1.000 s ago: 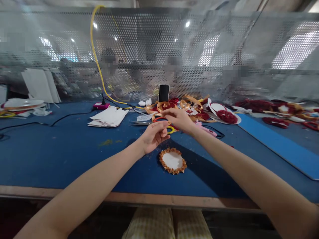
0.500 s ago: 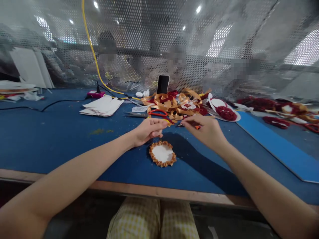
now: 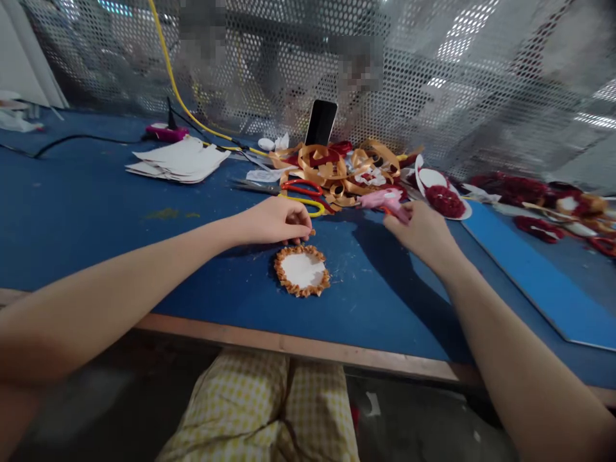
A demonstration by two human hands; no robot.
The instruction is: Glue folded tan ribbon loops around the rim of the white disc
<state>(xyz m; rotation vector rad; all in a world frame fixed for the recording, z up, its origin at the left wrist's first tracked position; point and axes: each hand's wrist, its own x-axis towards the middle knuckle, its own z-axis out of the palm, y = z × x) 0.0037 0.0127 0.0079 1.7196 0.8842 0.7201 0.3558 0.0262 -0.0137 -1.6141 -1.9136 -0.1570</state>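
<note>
A round white disc (image 3: pixel 302 269) edged with gathered gold-brown ribbon (image 3: pixel 285 282) lies flat on the blue table in front of me. Just above its far rim, my left hand (image 3: pixel 282 221) has thumb and fingers pinched on a small piece of gold ribbon (image 3: pixel 312 232). My right hand (image 3: pixel 426 234) is closed round the handle of a pink glue gun (image 3: pixel 385 199), its nozzle pointing left toward the ribbon heap. Beyond my left hand are scissors (image 3: pixel 303 187) with red and yellow handles, partly hidden by that hand.
Tangled gold ribbon (image 3: pixel 337 170) lies at the back, with a phone (image 3: pixel 321 122) propped behind it. White sheets (image 3: pixel 180 160) are stacked at left. Dark red rosettes (image 3: pixel 443 202) and a bright blue board (image 3: pixel 529 276) lie right. A yellow cable (image 3: pixel 168 70) hangs along the perforated screen.
My hands have moved farther apart. The right hand has drawn away from the left, and the pink glue gun now shows clearly in it. My view has shifted, with the disc staying on the table.
</note>
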